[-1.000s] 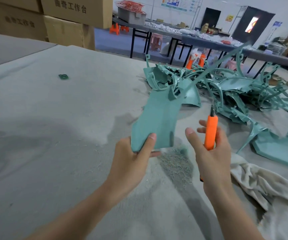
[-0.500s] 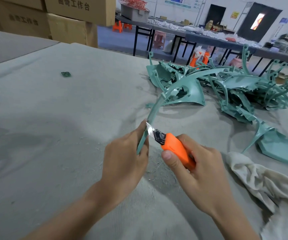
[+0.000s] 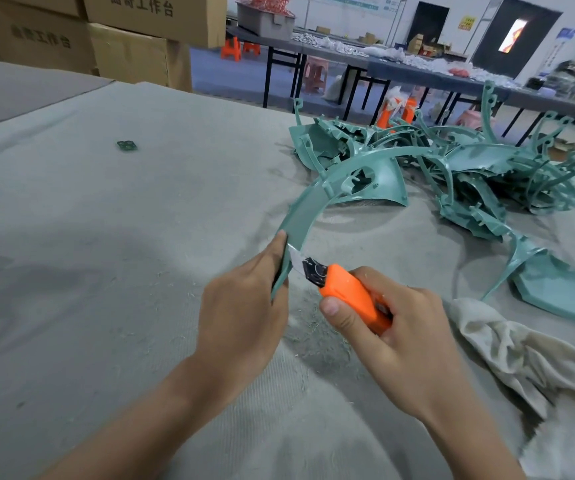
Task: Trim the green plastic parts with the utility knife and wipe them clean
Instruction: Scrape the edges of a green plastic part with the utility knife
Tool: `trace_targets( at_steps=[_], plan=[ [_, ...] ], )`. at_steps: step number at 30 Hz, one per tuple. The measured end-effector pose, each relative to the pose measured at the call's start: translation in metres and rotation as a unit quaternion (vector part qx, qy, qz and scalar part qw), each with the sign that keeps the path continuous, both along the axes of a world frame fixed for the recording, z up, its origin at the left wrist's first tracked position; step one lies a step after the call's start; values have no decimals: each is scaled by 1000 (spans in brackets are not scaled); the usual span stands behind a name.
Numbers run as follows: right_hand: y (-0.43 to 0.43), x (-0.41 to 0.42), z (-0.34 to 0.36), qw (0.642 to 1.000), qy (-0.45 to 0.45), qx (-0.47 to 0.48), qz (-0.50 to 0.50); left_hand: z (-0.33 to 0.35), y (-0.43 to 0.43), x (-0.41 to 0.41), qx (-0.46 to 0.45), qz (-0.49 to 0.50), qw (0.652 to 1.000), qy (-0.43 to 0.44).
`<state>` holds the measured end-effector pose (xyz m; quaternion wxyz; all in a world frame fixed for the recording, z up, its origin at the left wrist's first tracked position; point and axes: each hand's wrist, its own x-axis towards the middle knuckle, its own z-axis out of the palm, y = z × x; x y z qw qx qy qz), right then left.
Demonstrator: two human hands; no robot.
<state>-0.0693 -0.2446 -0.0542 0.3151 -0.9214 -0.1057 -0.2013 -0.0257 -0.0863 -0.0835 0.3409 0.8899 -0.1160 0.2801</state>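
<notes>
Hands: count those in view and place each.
2: left hand, centre, grips the green part; right hand, beside it, grips the orange knife. None look hidden.

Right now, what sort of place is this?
Probably a factory finishing workshop: a heap of green plastic parts on the cloth-covered bench, stacked cardboard boxes behind, and long work tables strewn with goods beyond.

Bright diffuse light; soft shadows; edges warped.

probably a factory workshop: stacked cardboard cartons (image 3: pixel 133 39), long worktables (image 3: pixel 400 72), heaped moulded parts (image 3: pixel 469 168).
</notes>
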Motion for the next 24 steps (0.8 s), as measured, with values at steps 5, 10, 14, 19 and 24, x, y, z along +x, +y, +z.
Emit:
trace_targets(
  at_steps=[5,10,14,19,24],
  plan=[
    [-3,0,1,1000,-9,7,16,0,-1,-1,-1,-2,1000,12],
    [-3,1,1,1000,-13,5,13,-1,1,0,6,6,1000,-5],
    [-3,0,1,1000,-21,-12,3,0,1,0,13,6,1000,-3],
    [-5,2,1,997,-52,-44,-34,0,0,-4,10,-24,1000,3],
    [-10,4,0,999,-30,-20,-9,-1,-4,-5,-3,-20,1000,12]
  ],
)
